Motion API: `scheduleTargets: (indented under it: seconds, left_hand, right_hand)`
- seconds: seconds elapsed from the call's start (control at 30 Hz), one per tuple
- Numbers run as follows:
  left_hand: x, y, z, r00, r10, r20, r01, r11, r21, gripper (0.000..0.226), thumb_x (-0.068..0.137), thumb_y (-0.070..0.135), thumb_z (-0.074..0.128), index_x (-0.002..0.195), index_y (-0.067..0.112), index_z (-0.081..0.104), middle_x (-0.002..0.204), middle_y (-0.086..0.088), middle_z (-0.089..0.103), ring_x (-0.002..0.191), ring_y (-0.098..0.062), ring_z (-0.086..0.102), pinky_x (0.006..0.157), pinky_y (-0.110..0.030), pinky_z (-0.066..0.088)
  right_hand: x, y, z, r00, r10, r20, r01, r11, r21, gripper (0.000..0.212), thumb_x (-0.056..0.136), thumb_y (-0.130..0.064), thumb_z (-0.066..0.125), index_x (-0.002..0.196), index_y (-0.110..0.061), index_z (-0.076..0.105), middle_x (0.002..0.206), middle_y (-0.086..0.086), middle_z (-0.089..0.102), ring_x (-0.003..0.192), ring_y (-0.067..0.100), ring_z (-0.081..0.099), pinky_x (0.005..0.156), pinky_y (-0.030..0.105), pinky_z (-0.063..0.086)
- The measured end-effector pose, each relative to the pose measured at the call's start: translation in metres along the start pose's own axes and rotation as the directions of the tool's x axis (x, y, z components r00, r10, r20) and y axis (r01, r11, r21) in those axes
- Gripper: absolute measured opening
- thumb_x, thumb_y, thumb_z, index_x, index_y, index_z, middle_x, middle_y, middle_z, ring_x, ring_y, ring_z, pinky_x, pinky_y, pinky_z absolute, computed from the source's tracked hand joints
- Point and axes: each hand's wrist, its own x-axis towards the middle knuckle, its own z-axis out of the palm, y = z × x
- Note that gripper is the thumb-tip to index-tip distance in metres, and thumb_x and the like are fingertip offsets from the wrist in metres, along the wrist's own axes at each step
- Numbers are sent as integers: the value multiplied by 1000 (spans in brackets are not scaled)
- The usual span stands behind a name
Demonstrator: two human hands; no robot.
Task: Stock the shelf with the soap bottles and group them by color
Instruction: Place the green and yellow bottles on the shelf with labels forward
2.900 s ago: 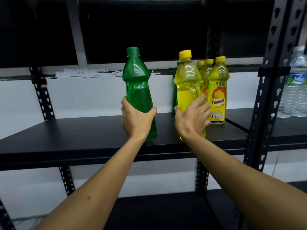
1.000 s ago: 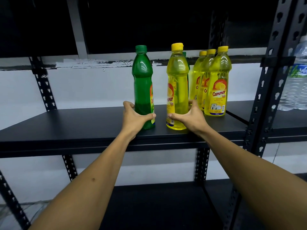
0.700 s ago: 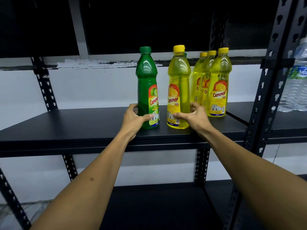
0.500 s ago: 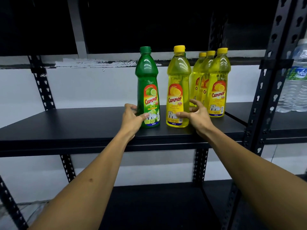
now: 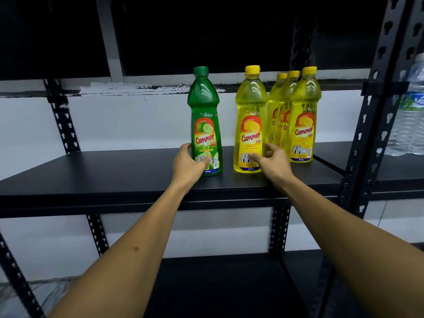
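Note:
A green lime soap bottle [image 5: 204, 104] stands upright on the black shelf [image 5: 91, 171], label facing me. My left hand [image 5: 187, 162] grips its base, thumb across the label and fingers round the left side. Just to its right, a small gap away, stands a yellow lemon soap bottle [image 5: 251, 104]. My right hand [image 5: 274, 162] holds its base with the thumb on the front and the fingers on the right side. Behind and to the right, three more yellow bottles [image 5: 305, 106] stand in a row running back.
A black perforated upright [image 5: 367, 134] bounds the shelf on the right. Beyond it clear water bottles [image 5: 410, 120] stand on the neighbouring shelf. A lower black shelf [image 5: 218, 283] lies below. The upper shelf's underside hangs close above the bottle caps.
Both bottles were set down upright and turned so their labels face me. My hands slid from the bottles' middles down to their bases.

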Motion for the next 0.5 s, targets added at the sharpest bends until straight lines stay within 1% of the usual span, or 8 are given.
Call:
scheduleTargets:
  seconds: [0.03, 0.1, 0.17, 0.23, 0.33, 0.43, 0.5]
  left_hand:
    - [-1, 1, 1, 1000, 13, 23, -14, 1000, 22, 61, 82, 22, 76, 133, 12, 45, 112, 3, 58, 95, -11, 59, 75, -23, 48]
    - [-1, 0, 3, 999, 25, 46, -29, 996, 83, 63, 80, 23, 79, 131, 11, 45, 117, -1, 61, 95, -11, 58, 78, -24, 47]
    - [1, -1, 4, 999, 24, 49, -30, 990, 136, 60, 80, 22, 79, 128, 9, 45, 122, -6, 62, 96, -12, 58, 79, -25, 47]
    - [4, -1, 5, 998, 15, 59, -25, 984, 176, 55, 82, 20, 77, 124, 8, 44, 123, -9, 61, 103, -18, 61, 80, -28, 49]
    - [11, 2, 6, 996, -5, 90, -17, 968, 249, 52, 83, 19, 75, 120, 8, 41, 125, -11, 59, 110, -25, 61, 82, -34, 50]
    - [19, 3, 11, 994, -21, 105, -12, 952, 305, 53, 84, 20, 75, 121, 8, 38, 125, -12, 58, 111, -27, 60, 85, -38, 51]
    - [24, 1, 16, 994, -31, 102, -2, 952, 306, 54, 84, 21, 74, 121, 9, 38, 125, -12, 57, 111, -27, 60, 86, -39, 52]
  right_hand:
    - [0, 0, 1, 1000, 0, 14, 0, 1000, -17, 61, 85, -28, 74, 137, -10, 49, 116, 3, 62, 97, 12, 55, 84, 27, 44]
    - [2, 2, 3, 1000, 14, 27, -13, 999, -47, 65, 80, -34, 78, 134, -12, 49, 119, 3, 64, 99, 14, 59, 88, 31, 49]
    - [7, 6, 5, 999, 36, 25, -34, 996, -80, 65, 78, -35, 80, 132, -13, 51, 120, 3, 65, 104, 19, 62, 95, 38, 51]
    - [12, 9, 6, 998, 60, 32, -57, 995, -82, 65, 77, -36, 81, 131, -13, 52, 119, 4, 66, 105, 22, 64, 96, 41, 51]
    - [21, 11, 7, 994, 101, 43, -100, 994, -36, 64, 77, -31, 81, 131, -13, 52, 119, 4, 66, 108, 24, 63, 97, 43, 50]
    - [32, 13, 8, 991, 127, 37, -126, 992, -13, 62, 79, -23, 80, 132, -10, 51, 119, 4, 64, 109, 23, 60, 97, 38, 48]
    - [41, 16, 8, 990, 141, 18, -141, 990, -6, 63, 79, -19, 80, 133, -10, 49, 123, 7, 63, 111, 25, 59, 98, 40, 47]
